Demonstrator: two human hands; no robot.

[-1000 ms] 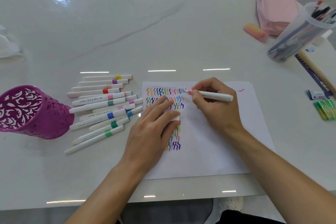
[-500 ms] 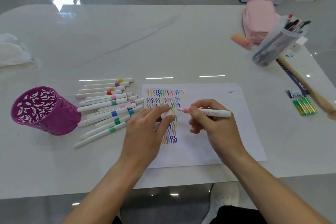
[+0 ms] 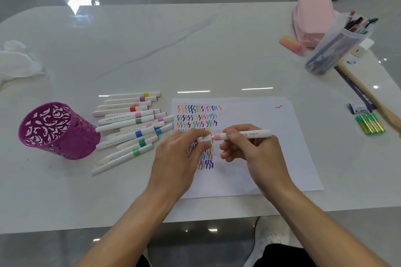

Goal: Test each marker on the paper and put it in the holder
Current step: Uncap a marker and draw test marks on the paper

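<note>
Above the paper (image 3: 271,158), the right grip (image 3: 249,149) clamps the pink marker (image 3: 256,134); the left grip (image 3: 180,154) pinches its cap (image 3: 205,138), seemingly just short of the tip. Keep both in line, press home, then reach for the purple holder (image 3: 56,132).

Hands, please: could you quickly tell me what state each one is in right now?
Left hand: closed, pinching the white cap.
Right hand: closed, gripping the pink marker.
</note>
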